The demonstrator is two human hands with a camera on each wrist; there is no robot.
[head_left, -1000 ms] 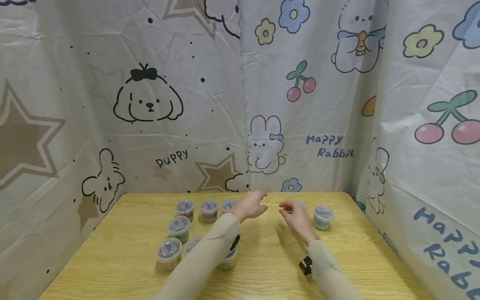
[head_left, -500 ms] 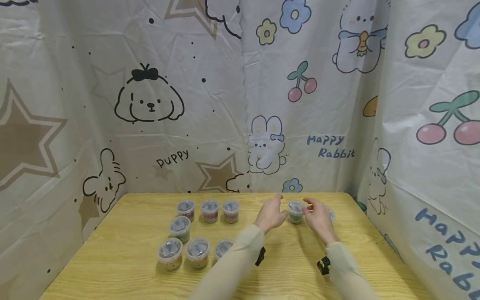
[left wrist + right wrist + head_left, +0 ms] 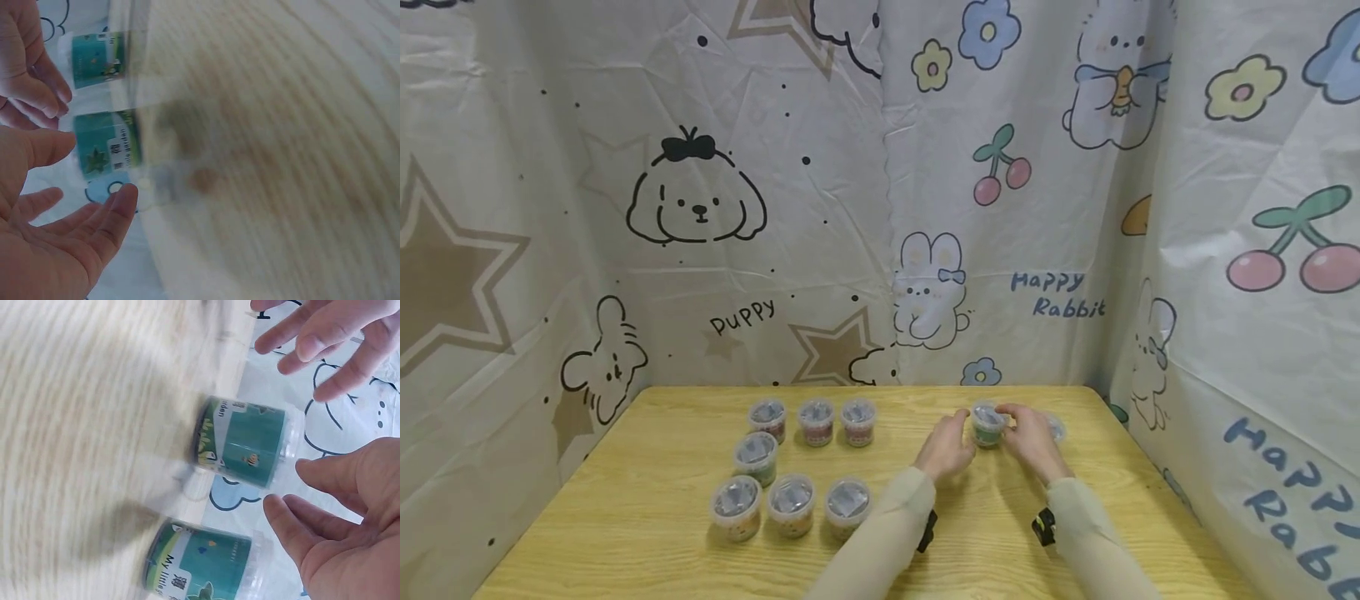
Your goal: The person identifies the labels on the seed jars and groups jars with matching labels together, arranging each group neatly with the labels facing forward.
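A clear-lidded tub with a green label (image 3: 987,425) stands upright at the back right of the table, between the two hands. My left hand (image 3: 946,447) is at its left side; in the left wrist view its fingers and thumb spread around the tub (image 3: 107,145) without a visible grip. My right hand (image 3: 1032,440) is at its right side. The right wrist view has the right thumb and fingertips just off the lid of the tub (image 3: 250,444). A second green tub (image 3: 1055,427) stands farther right, partly hidden by the right hand.
On the left of the wooden table (image 3: 647,500), three reddish tubs (image 3: 817,423) form a back row. One green tub (image 3: 756,458) stands before them, and three pale tubs (image 3: 792,506) line the front. A printed curtain (image 3: 820,208) encloses the back and sides.
Both hands have moved right, then drawn in around the nearer green tub, the left one from over the left-hand tubs. The reddish and pale tubs have come into fuller view. No tub has visibly moved.
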